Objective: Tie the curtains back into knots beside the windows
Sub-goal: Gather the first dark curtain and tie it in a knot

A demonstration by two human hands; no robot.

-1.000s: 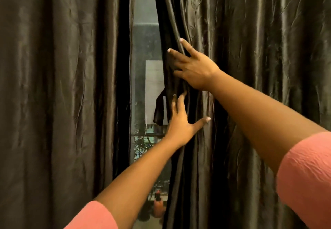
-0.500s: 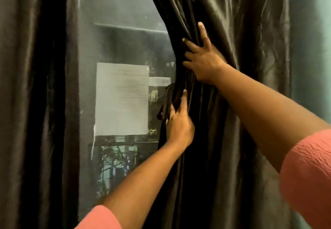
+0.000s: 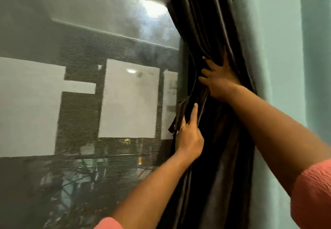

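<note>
A dark grey satin curtain (image 3: 211, 157) hangs bunched in narrow folds against the right side of the window (image 3: 89, 94). My right hand (image 3: 220, 81) presses and clutches the gathered folds at about mid height, fingers spread over the cloth. Just below it my left hand (image 3: 189, 135) grips the curtain's inner edge, where a short dark strap or flap of fabric sticks out to the left. No knot shows in the curtain. The left curtain is out of view.
A pale green wall (image 3: 279, 67) stands right behind the bunched curtain. The window carries a fine mesh screen, with pale paper sheets (image 3: 129, 99) on the glass and dim trees and buildings beyond. Pink sleeves cover both upper arms.
The right curtain has been swept far to the right and gathered tight against the wall, uncovering most of the window. Both hands travelled with it and closed on the folds.
</note>
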